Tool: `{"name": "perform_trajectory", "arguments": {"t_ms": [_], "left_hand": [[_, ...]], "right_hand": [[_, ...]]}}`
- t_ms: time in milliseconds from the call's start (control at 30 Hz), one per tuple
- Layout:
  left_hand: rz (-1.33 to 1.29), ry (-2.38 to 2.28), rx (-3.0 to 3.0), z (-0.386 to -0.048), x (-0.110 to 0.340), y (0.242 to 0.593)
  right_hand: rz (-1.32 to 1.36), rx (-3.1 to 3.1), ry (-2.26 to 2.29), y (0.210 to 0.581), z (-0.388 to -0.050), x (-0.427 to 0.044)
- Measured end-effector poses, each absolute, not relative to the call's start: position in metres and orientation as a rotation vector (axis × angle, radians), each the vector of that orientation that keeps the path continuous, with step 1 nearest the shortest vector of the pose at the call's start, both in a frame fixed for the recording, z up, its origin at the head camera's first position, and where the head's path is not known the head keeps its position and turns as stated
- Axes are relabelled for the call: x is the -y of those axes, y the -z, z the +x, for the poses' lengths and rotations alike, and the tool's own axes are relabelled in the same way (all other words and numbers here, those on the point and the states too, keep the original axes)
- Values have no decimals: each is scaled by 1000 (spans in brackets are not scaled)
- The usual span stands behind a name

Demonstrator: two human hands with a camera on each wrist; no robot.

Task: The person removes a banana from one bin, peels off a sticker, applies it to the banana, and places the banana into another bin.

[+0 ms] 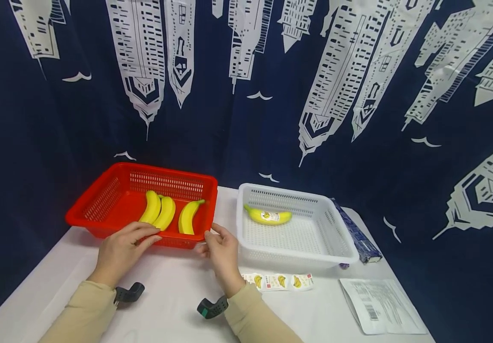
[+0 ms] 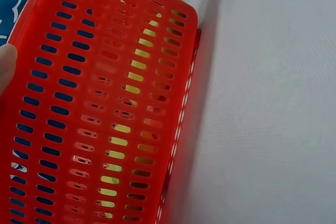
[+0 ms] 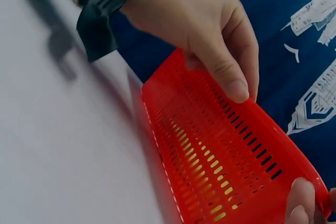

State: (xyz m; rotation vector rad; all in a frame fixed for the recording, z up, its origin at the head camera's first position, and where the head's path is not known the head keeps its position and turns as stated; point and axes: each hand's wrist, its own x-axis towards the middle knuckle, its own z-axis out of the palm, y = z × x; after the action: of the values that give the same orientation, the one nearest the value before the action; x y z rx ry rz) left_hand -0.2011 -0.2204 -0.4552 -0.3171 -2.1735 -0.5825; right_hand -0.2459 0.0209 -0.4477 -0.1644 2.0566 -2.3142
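A red plastic basket stands at the left of the table, holding three yellow bananas. Two of them lie side by side; the third is to their right. My left hand grips the front rim near its middle, fingers over the top and thumb outside. At the front right corner, my right hand pinches the same rim, its thumb pressed on the edge. Yellow shows through the slots of the basket's wall in the left wrist view, where just one left fingertip appears.
A white basket to the right holds one banana with a label. Before it lies a strip of banana stickers. Further right are a silver-white pouch and a long dark blue package. A patterned navy curtain hangs behind.
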Motion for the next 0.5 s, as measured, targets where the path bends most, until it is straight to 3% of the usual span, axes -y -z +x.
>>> {"name": "perform_trajectory", "arguments": {"t_ms": [300,500], "left_hand": [[-274,582,2212,-199,216,446],[-125,770,2335,-208,213,399]], "right_hand": [[-221,-2050,2338,452,-249,-23],[-210,-2033,2390,454,-247,-17]]}}
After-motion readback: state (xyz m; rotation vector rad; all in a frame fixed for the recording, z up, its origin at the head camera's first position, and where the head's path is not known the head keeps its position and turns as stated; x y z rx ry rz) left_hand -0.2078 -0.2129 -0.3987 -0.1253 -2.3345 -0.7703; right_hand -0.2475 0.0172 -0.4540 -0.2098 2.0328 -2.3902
